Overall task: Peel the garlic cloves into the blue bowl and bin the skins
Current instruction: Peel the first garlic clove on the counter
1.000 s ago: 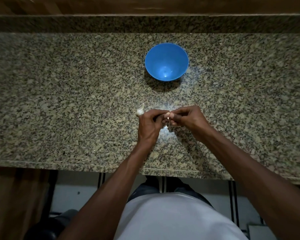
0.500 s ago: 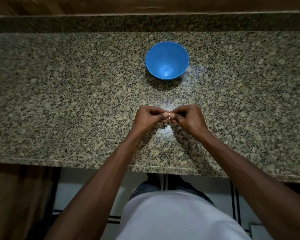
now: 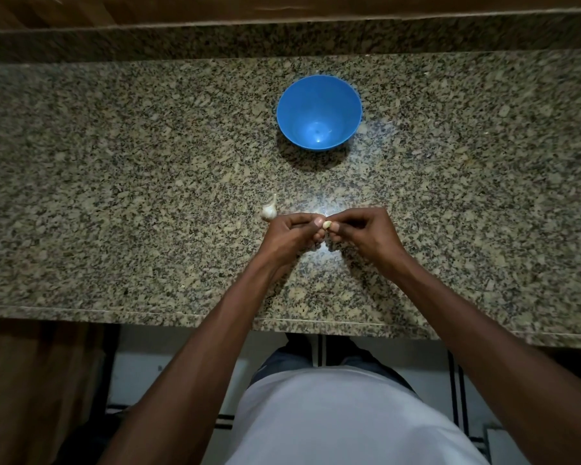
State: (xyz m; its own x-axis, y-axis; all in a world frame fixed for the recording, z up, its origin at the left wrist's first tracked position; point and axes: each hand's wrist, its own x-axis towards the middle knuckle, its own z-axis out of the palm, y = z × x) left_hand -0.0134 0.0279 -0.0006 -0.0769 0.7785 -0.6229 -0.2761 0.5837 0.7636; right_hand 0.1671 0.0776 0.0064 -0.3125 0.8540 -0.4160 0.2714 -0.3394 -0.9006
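Two hands pinching one garlic clove (image 3: pixel 326 224), low over granite counter (image 3: pixel 114 196).

Left hand (image 3: pixel 291 234) and right hand (image 3: pixel 366 234) meeting fingertip to fingertip, both curled round the clove, pale yellow bit showing between thumbs. Garlic bulb (image 3: pixel 269 211) lying on counter just left of the grip, touching or nearly touching left knuckles, cannot tell which. Blue bowl (image 3: pixel 318 113) well beyond the grip, upright, nothing visible inside. White shirt (image 3: pixel 342 417) below the counter edge, nearest the camera. Bin not visible.
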